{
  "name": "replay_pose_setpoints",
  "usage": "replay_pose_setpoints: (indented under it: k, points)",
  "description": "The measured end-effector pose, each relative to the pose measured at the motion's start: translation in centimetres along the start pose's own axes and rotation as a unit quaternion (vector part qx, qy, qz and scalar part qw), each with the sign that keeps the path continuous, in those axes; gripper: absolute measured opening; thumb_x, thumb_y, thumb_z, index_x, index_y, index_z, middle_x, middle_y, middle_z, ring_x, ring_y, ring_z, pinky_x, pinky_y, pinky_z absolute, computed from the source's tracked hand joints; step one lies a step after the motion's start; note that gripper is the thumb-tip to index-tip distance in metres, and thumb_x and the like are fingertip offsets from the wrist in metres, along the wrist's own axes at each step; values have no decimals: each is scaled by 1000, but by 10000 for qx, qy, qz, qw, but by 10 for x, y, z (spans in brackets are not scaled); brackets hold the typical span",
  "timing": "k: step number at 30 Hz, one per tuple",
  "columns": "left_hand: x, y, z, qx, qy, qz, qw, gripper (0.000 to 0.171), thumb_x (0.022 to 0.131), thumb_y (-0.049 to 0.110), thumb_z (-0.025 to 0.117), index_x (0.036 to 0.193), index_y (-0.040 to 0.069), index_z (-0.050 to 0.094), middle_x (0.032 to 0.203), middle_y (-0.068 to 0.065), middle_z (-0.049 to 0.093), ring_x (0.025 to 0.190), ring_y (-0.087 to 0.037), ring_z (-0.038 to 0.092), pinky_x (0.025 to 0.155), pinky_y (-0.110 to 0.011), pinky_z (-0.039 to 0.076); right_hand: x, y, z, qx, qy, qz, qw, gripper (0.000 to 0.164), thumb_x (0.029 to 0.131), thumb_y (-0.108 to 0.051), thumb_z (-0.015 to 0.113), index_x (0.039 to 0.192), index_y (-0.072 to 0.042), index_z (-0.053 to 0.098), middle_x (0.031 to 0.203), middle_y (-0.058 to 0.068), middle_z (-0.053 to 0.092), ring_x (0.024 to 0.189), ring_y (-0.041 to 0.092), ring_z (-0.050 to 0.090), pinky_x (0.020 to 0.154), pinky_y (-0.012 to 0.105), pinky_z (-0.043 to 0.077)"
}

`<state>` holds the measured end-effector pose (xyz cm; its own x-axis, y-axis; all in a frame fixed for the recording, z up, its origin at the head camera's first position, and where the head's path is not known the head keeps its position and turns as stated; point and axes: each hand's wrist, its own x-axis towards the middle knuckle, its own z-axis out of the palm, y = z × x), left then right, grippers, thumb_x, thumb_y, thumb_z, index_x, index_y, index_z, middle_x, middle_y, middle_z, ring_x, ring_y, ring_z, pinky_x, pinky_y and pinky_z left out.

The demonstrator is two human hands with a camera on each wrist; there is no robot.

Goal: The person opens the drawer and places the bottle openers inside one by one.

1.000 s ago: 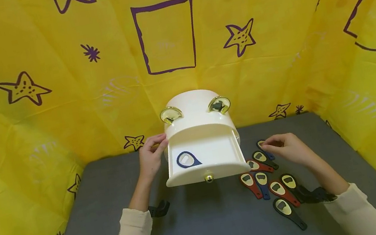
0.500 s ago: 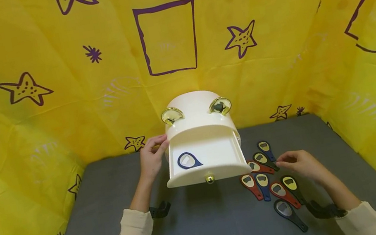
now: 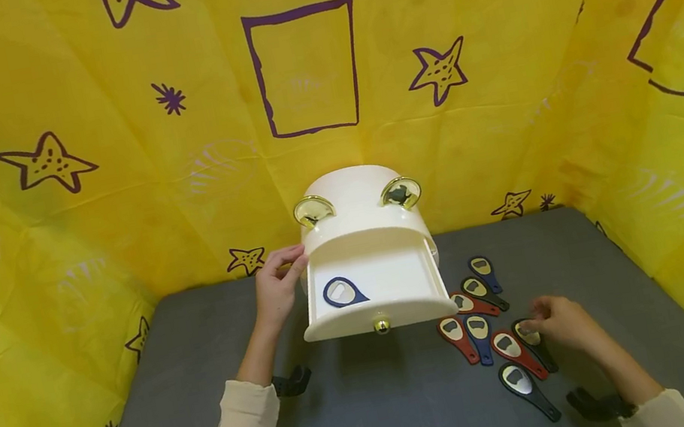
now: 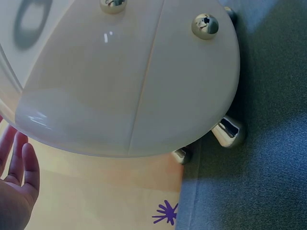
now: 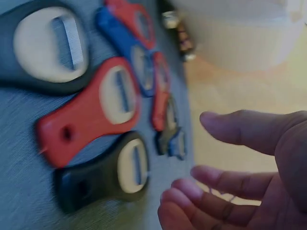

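A white cabinet point(image 3: 356, 199) with a pulled-out drawer point(image 3: 379, 316) stands at the back middle. One blue bottle opener point(image 3: 342, 292) lies in the drawer's left part. Fingers of my left hand point(image 3: 275, 286) touch the cabinet's left side near the drawer; the left wrist view catches them at its curved edge. My right hand point(image 3: 564, 323) hovers at a black bottle opener point(image 3: 537, 348), overlapping its round end in the head view. Thumb and fingers of this hand point(image 5: 240, 187) are apart with nothing between them. Beside it lie a red opener point(image 3: 519, 354) and another black opener point(image 3: 528, 392).
More bottle openers lie right of the drawer: a red one point(image 3: 456, 338), a blue one point(image 3: 479, 339), a black one point(image 3: 484, 294) and a far blue one point(image 3: 485, 274). The gold knob point(image 3: 382, 326) juts from the drawer front. Yellow cloth point(image 3: 303, 68) walls the grey table.
My right hand has moved from the far blue opener toward me, down to the black opener near the front right. My left hand has stayed at the cabinet's side.
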<state>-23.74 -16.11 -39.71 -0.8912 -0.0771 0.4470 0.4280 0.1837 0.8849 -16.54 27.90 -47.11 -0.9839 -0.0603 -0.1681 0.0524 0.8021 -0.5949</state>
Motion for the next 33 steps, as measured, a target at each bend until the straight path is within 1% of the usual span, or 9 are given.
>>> replay_pose_setpoints:
  k: [5,7,10,14,17,22,26,28,33]
  points:
    - [0,-1,-1,65,-4,-12,10000,23,87,-2,68,106,-15,67,115,-32,61,97,3,57,78,-11,50,-2,8,11,-553,75,-40,9984,40,78,-22,77,98,9,62,78,8,63,72,22,57,61,36,46]
    - [1,-1,-2,80,-2,-28,10000,23,87,-2,68,106,-14,67,115,-31,61,97,3,57,79,-12,50,-3,10,15,-609,58,37,9981,36,76,-23,78,92,6,62,75,7,61,71,22,55,60,36,43]
    - [1,-1,-2,96,-24,-75,9999,23,88,0,68,107,-14,67,116,-30,61,97,2,57,78,-11,50,-6,11,20,-625,68,125,9979,37,74,-23,78,92,5,62,77,8,62,73,24,55,62,39,44]
    - [1,-1,-1,125,-5,-76,9999,24,88,0,68,107,-14,67,117,-31,61,97,3,57,78,-12,50,-8,9,22,-682,141,170,9974,51,73,-21,79,105,13,59,92,24,66,86,42,62,73,55,48]
    - [-1,1,0,185,30,-38,9998,23,88,0,68,107,-14,67,116,-31,61,96,3,57,78,-14,50,-9,10,24,-688,218,242,9971,58,71,-19,81,109,16,55,99,31,65,92,49,61,78,60,46]
    - [-3,3,2,155,82,1,9998,23,88,-1,68,106,-15,66,116,-32,61,96,3,57,77,-12,50,-10,14,29,-765,453,203,9958,55,66,-14,81,105,15,54,91,27,65,84,41,62,73,58,47]
    - [-3,3,3,111,128,0,9999,23,88,-1,68,106,-15,66,116,-33,61,97,4,57,76,-9,49,-9,15,31,-765,584,151,9952,47,65,-11,78,100,13,56,85,22,63,79,36,60,69,56,46]
    - [-3,3,2,100,123,-10,9999,23,88,-1,67,106,-15,66,116,-33,61,97,3,57,76,-9,49,-9,16,31,-784,605,183,9949,40,66,-10,77,95,11,58,82,20,63,78,36,60,68,56,46]
    - [-3,3,2,93,108,-38,9999,23,88,-1,67,106,-15,66,116,-32,61,97,2,57,77,-11,49,-10,18,30,-847,656,390,9935,31,70,-12,76,89,11,65,88,28,67,81,47,63,69,58,49]
